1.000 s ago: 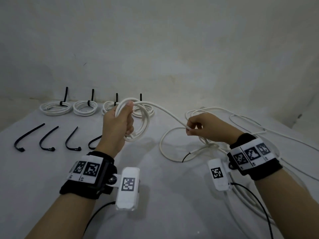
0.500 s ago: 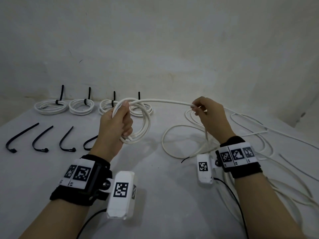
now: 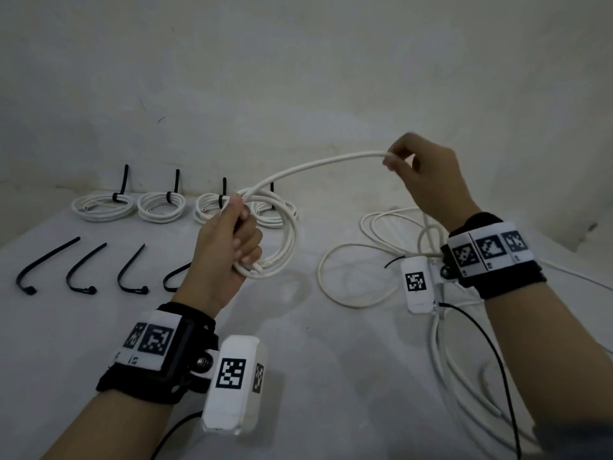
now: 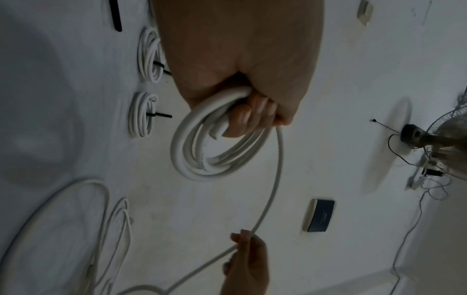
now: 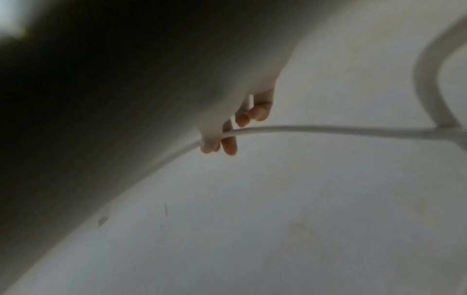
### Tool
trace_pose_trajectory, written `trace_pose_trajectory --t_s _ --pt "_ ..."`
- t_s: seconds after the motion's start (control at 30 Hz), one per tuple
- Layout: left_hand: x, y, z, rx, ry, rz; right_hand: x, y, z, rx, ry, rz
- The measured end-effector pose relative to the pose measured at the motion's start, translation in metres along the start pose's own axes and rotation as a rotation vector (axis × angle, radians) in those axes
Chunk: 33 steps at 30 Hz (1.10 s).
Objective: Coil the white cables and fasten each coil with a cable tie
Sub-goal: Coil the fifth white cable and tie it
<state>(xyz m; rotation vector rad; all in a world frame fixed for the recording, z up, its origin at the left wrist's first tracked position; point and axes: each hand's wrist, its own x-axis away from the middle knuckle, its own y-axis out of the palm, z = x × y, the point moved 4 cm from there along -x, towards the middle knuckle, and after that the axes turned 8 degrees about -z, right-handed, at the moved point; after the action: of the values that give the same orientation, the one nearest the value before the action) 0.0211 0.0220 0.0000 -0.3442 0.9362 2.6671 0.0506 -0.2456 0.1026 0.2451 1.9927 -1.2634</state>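
Hands both hold white cable (image 3: 315, 164): left hand (image 3: 229, 250) grips the coil (image 3: 282, 247), right hand (image 3: 428, 180) pinches its run; four tied coils (image 3: 159, 207) and loose ties (image 3: 79, 273) beyond on the desk (image 3: 331, 376).

**What I can't make out from here**

My left hand (image 3: 229, 250) covers the near end of the fourth loose cable tie (image 3: 177, 277), and the coil (image 3: 282, 240) it grips overlaps the fourth tied bundle (image 3: 272, 215) behind it. My fingers (image 4: 248, 117) hide where the coil's turns cross inside my fist. Past my right hand (image 3: 428, 180), the wrist camera (image 3: 416, 283) blocks part of the loose cable (image 3: 348, 293), which runs off the picture's right edge. The right wrist view is blurred; the cable's far end there is cut off.
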Motion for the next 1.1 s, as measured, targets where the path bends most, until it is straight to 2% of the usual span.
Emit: trace_pose_trajectory --t_s 0.1,0.2,0.4,0.5,0.6,0.77,0.93,1.1 --pt "-0.002 -0.006 0.008 0.083 0.042 0.017 0.014 0.019 0.010 -0.058 0.052 -0.247" --pt "-0.004 -0.013 0.014 0.118 0.101 0.036 0.028 0.032 0.009 -0.168 0.098 -0.309" --pt "-0.006 -0.025 0.024 0.167 0.174 0.125 0.054 0.059 -0.031 0.173 -0.196 -0.509" --pt "-0.006 -0.025 0.024 0.124 0.194 0.150 0.067 0.066 -0.047 0.256 -0.397 -0.520" --pt "-0.005 -0.020 0.019 0.034 0.200 0.155 0.074 0.071 -0.063 0.342 -0.522 -0.497" --pt "-0.003 -0.003 0.005 -0.198 0.179 0.088 0.077 0.066 -0.100 0.229 -0.680 -0.391" --pt "0.003 0.014 -0.014 -0.477 0.119 -0.090 0.068 0.061 -0.125 0.004 -0.629 -0.322" --pt "0.008 0.019 -0.022 -0.510 0.041 -0.137 0.054 0.056 -0.115 -0.185 -0.428 -0.264"
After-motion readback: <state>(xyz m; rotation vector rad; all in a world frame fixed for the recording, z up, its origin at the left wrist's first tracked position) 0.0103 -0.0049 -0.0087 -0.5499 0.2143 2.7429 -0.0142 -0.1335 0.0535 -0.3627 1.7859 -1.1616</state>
